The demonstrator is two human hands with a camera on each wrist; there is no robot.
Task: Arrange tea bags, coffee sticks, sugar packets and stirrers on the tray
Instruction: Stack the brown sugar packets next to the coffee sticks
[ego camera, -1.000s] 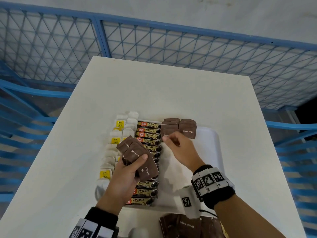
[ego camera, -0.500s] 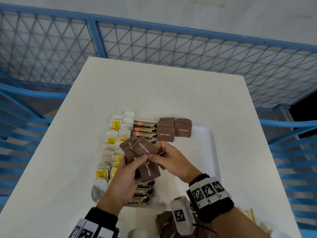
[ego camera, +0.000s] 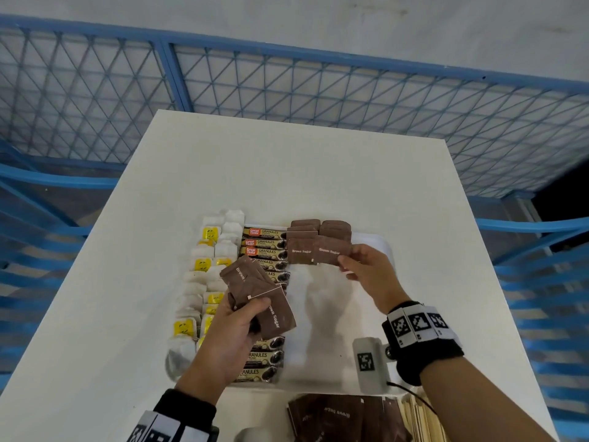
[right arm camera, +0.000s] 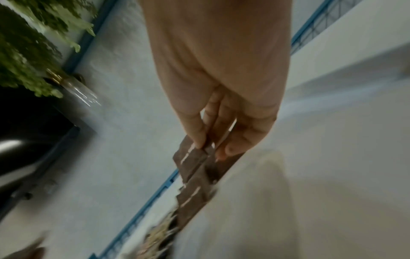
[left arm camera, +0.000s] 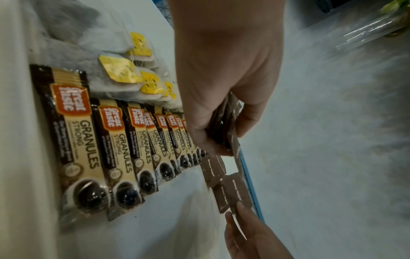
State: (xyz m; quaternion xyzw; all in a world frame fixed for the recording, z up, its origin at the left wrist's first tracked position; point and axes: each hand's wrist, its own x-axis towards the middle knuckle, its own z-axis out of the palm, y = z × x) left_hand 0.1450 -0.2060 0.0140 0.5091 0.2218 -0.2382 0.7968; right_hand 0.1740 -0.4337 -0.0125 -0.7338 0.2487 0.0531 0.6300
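Observation:
A white tray (ego camera: pixel 325 317) lies on the table with a column of tea bags (ego camera: pixel 204 275) at its left and a row of coffee sticks (ego camera: pixel 264 247) beside them. Brown sugar packets (ego camera: pixel 302 237) lie in rows at the tray's far end. My left hand (ego camera: pixel 236 323) grips a fanned bunch of brown sugar packets (ego camera: pixel 255 288) over the coffee sticks. My right hand (ego camera: pixel 366 269) pinches one brown sugar packet (ego camera: pixel 331 252) at the near edge of the laid rows. The left wrist view shows the coffee sticks (left arm camera: pixel 115 140), the held bunch (left arm camera: pixel 226 126) and the right hand's packet (left arm camera: pixel 237 191).
More brown sugar packets (ego camera: pixel 344 419) and wooden stirrers (ego camera: pixel 420 419) lie on the table at the near edge, in front of the tray. A blue mesh fence (ego camera: pixel 287 78) surrounds the white table (ego camera: pixel 287 167).
My right hand drew one packet from the bunch in my left hand and carried it right and away to the laid rows. The left hand stayed over the coffee sticks.

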